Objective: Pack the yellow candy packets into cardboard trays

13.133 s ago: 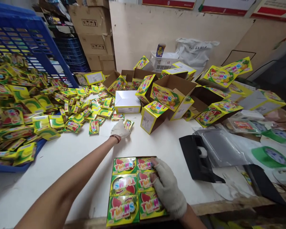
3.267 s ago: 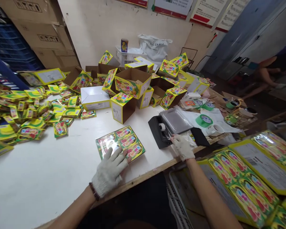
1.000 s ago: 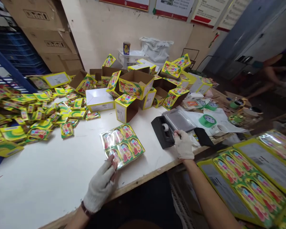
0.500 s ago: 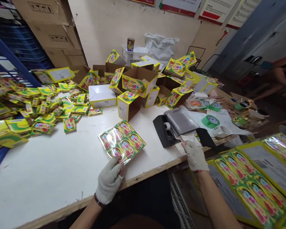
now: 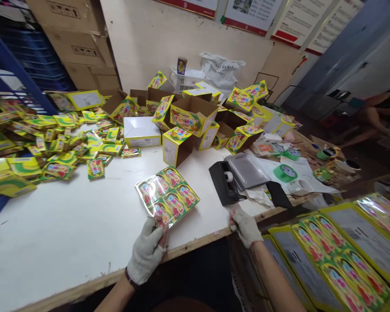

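My left hand (image 5: pixel 147 248), in a white glove with bare fingertips, grips the near corner of a flat pack of small boxes (image 5: pixel 172 193) covered in shiny clear film. The pack lies tilted toward me at the table's front. My right hand (image 5: pixel 245 226), gloved the same way, is closed in a pinch above the table edge. Anything between its fingertips is too small to make out. Just beyond it stands a black tape dispenser (image 5: pixel 222 186) with a roll in it. Beside the dispenser lies a stack of clear plastic sheets (image 5: pixel 247 169).
Loose small yellow-green boxes (image 5: pixel 61 147) heap up at the left. Open display cartons (image 5: pixel 193 115) crowd the back. Green tape (image 5: pixel 284 173) lies at the right, and filled boxes (image 5: pixel 331 247) stand at the lower right. Another person (image 5: pixel 373 115) sits at the far right.
My right hand has drawn away from the tape dispenser, leftward and toward me. My left hand keeps its grip on the pack's corner. The view has shifted slightly.
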